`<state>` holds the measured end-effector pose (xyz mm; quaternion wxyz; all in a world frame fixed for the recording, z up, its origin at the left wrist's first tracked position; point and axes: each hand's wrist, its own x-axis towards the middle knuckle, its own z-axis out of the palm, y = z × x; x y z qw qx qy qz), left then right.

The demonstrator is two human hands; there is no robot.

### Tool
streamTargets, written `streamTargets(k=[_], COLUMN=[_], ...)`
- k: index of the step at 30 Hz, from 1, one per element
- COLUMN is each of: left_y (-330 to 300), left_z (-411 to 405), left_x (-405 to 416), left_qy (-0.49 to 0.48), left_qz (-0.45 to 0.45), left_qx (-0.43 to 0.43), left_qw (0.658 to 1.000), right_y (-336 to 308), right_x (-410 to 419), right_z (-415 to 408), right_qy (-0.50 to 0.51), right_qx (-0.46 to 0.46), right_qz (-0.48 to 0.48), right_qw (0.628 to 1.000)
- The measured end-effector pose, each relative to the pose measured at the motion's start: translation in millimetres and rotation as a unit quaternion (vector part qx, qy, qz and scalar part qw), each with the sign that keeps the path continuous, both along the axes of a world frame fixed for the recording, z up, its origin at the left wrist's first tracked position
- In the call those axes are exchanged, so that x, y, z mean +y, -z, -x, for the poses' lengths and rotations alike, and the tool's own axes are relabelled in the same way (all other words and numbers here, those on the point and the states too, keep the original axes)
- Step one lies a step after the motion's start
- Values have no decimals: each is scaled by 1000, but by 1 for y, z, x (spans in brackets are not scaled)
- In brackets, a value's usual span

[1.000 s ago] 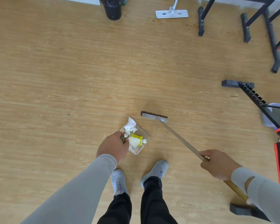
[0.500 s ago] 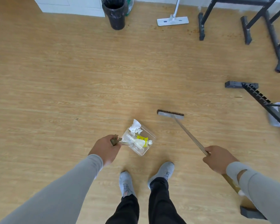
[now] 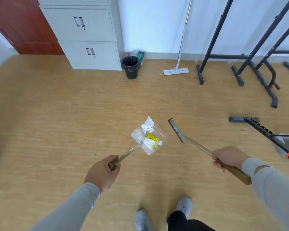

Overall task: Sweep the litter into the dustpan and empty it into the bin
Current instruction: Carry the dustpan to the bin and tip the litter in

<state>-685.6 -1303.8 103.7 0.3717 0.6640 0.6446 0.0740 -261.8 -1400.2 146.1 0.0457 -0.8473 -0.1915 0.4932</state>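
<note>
Keep your left hand point(image 3: 102, 172) clamped on the dustpan point(image 3: 148, 140) handle and the pan level — litter point(image 3: 149, 132) piled loose — while your right hand point(image 3: 228, 158) grips the broom point(image 3: 177, 130), walking to the bin point(image 3: 130, 66).

Litter-filled clear dustpan point(image 3: 148, 140) is gripped by the left hand point(image 3: 103, 172), broom point(image 3: 190, 142) by the right hand point(image 3: 227, 158), well short of the black bin point(image 3: 130, 67).

The clear dustpan point(image 3: 148, 140) with its crumpled tissue and yellow wrapper has risen off the floor and now hangs out ahead of the left hand point(image 3: 102, 172), which earlier was right against its back edge. The broom head point(image 3: 177, 130) has swung from lying crosswise to pointing away from the right hand point(image 3: 227, 158). The black bin point(image 3: 130, 67), then at the top edge of view, now stands far beyond both hands, beside a grey cabinet point(image 3: 88, 40) that has come into sight.
</note>
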Motion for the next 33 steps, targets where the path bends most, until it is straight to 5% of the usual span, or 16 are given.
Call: streamTargets(k=[8,20,33], left_y=[-14,-34,-43], left_z=[18,12,-92], left_x=[13,66,227], left_qy=[-98,-69,-76], left_qz=[-42,-82,-92], left_qx=[-107,-67,-28], left_qw=[989,992,992], right_y=[-59,-77,-45], right_x=[17,78,233], right_z=[33,49,-35], right_qy=[-25,41,42], right_qx=[-42,20,47], right_qz=[-64,-102,-94], right_qw=[997,994,994])
